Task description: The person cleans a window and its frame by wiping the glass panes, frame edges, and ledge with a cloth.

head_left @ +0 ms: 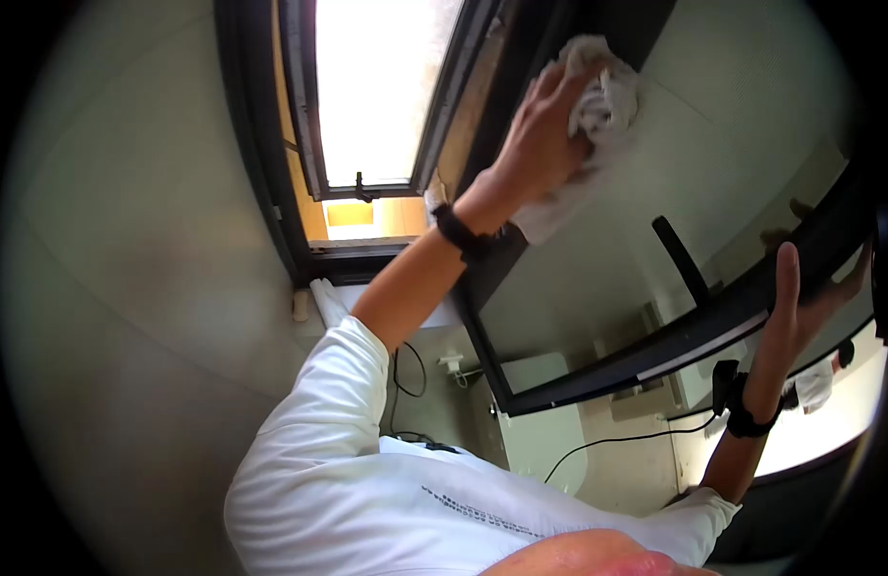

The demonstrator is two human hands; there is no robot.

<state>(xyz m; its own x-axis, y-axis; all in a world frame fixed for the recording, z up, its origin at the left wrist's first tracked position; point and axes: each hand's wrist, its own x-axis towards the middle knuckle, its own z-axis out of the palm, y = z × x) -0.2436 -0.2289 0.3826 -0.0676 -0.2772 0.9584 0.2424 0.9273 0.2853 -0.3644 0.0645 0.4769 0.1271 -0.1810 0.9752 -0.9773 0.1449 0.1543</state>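
Observation:
My left hand [545, 139] holds a crumpled white cloth [607, 106] against the upper part of a glass door [597, 278] with a black frame. Part of the cloth hangs below the palm. On the right, my right hand [804, 298] is at the black door frame [645, 365], its thumb or a finger raised over the front and the others round the outer side. Some of its fingers are hidden or dim. A black door handle [682, 261] sticks up between the two hands. Both wrists carry black bands.
A black-framed window [295, 106] stands tilted open at the upper left, with a small latch [362, 187]. Below are a white plug [450, 363] and a black cable [617, 440] that runs to my right wrist. A pale wall [136, 240] fills the left side. Another person [816, 384] shows at the far right.

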